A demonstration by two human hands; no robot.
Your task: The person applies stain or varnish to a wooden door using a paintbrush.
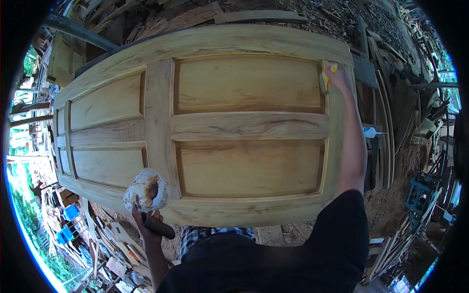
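Observation:
A large panelled wooden door [239,125] lies flat in front of me, with recessed panels set between its rails. At the upper right corner of the far right panel, my right hand [338,78] is closed around a yellow-handled paintbrush [327,79]. Its bristles point down along the panel's right-hand moulding. My left hand [146,222] grips a white, brown-stained plastic container [142,191] over the near edge of the door. The container's opening shows brown inside. A dark cylindrical piece [157,226] sits against the left hand, partly covering it.
Wood scraps and offcuts [264,17] cover the ground beyond the door. A white bottle with a thin nozzle [371,132] lies just off the right end. Long boards [386,112] stand at the right, near a blue metal machine [421,193]. More timber [117,239] is piled at lower left.

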